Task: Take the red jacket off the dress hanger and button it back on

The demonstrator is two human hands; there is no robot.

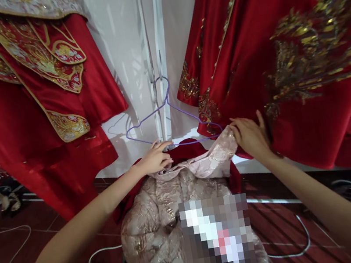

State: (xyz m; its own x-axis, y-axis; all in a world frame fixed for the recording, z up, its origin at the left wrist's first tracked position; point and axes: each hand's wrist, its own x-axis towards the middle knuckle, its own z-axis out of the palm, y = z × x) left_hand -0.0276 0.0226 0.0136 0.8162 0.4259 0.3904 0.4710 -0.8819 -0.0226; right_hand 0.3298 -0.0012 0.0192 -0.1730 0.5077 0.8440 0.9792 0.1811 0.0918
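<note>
Head view: left hand (155, 157) pinches the purple wire hanger (169, 119) at centre; right hand (250, 137) grips the pale brocade garment (173, 203) beneath it; slick fabric could slide off.

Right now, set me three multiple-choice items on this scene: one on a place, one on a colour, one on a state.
1. Where is the wire hanger?
A. On the floor
B. Against the white wall between the red robes
C. Under the pink garment

2. What colour is the hanger?
A. Purple
B. Green
C. Black

3. What is the right hand doing?
A. Resting flat on the floor
B. Gripping a cable
C. Pinching the edge of the pink brocade garment

Answers:
1 B, it shows against the white wall, with the left hand at its lower bar.
2 A, the thin wire is purple.
3 C, the fingers close on the garment's raised corner.
</note>
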